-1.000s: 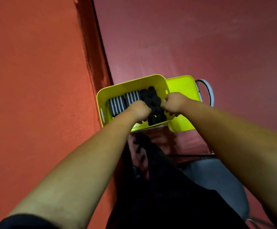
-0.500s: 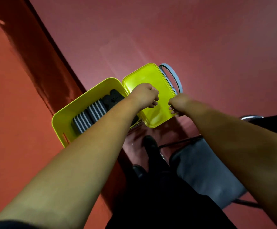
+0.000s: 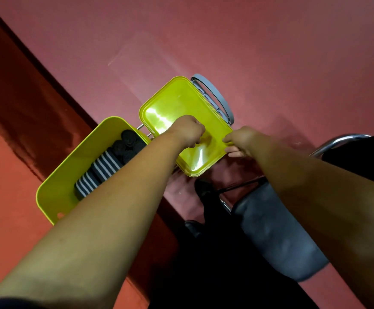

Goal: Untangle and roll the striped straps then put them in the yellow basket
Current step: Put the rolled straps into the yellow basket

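The yellow basket [image 3: 54,175] sits at the edge of the orange table, and inside it lie rolled striped straps [image 3: 101,172] beside dark rolls [image 3: 128,141]. Its hinged yellow lid [image 3: 177,103] is swung open to the right, and a grey handle [image 3: 215,94] lies along the lid's far side. My left hand [image 3: 188,130] is curled into a fist over the lid's inner face, with nothing visible in it. My right hand [image 3: 237,141] pinches the lid's right edge, thumb underneath. My left forearm hides part of the basket.
The orange table [image 3: 7,208] fills the left side, and its edge runs diagonally. Below lies dark red floor [image 3: 270,52]. A grey chair seat [image 3: 277,233] with a chrome frame stands at the right. My dark-clothed legs and a shoe [image 3: 204,188] are beneath the lid.
Both hands have left the basket's inside and gone to the open lid. The right hand has taken hold of the lid's edge. The view has swung left and tilted.
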### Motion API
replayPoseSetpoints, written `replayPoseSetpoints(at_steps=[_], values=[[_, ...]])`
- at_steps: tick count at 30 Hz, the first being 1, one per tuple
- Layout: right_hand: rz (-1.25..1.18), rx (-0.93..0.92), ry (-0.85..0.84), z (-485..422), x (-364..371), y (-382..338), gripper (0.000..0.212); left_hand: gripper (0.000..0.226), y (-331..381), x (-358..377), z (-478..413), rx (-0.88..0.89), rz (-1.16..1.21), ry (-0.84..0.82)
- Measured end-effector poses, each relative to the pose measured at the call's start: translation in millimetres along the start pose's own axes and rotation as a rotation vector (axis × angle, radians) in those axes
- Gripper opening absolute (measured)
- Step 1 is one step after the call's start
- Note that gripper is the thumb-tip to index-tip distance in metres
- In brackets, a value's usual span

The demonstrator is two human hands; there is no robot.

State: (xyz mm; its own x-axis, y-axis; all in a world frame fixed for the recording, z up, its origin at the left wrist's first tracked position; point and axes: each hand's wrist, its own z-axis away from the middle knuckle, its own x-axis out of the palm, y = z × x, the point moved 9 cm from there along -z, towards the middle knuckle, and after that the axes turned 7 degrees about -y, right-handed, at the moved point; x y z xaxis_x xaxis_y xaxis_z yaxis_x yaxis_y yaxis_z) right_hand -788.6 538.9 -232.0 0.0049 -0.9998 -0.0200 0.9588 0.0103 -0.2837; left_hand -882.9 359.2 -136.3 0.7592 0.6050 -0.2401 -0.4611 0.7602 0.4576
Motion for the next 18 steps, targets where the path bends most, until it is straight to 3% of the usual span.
replayPoseSetpoints(at_steps=[4,8,13,18], values=[[0.004,-0.031,-0.011,6,2,-4,0.018,0.016,0,-6,-2,0.006,0.010,0.037],[0.149,-0.122,-0.029,22,6,-26,0.028,0.016,6,-21,9,0.036,0.037,0.094],[0.115,-0.264,-0.046,61,16,-73,0.056,0.016,13,-58,43,0.094,0.168,0.180],[0.216,-0.477,0.049,138,34,-134,0.035,0.014,15,-103,91,0.153,0.347,0.261]])
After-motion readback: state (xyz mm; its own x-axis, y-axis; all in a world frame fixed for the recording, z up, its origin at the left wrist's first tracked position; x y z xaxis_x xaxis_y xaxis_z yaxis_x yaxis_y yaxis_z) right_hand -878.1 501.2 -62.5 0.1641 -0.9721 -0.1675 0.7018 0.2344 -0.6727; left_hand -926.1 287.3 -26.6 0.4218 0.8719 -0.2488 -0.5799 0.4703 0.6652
